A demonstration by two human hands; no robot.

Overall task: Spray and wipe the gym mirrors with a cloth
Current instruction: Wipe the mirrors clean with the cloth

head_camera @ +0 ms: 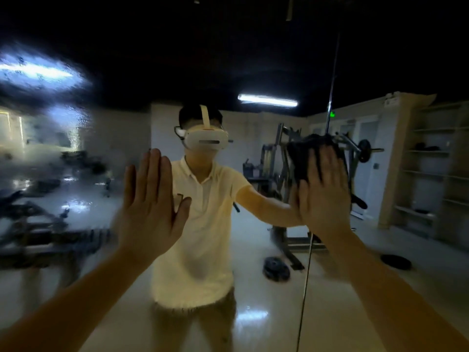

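This is the wiping step. The right hand (322, 189) lies flat, fingers straight, pressing a dark cloth (303, 154) against the mirror (76, 179). The cloth is bunched under and above the fingers, high on the glass and just beside the vertical seam (307, 270) between two panels. The left hand (149, 199) is raised open and holds nothing, its palm toward the glass and its fingers together. Whether it touches the mirror or only hovers near it cannot be told.

The left part of the mirror looks streaked and blurred, probably wet with spray and not yet wiped, while the glass around the cloth reflects the gym sharply. No spray bottle is in view (so spraying seems done for this panel).

The next move likely calls for even pressure under a flat palm and sweeps across toward the smeared left side, overlapping each pass. The cloth would need spreading out so more of it meets the glass.
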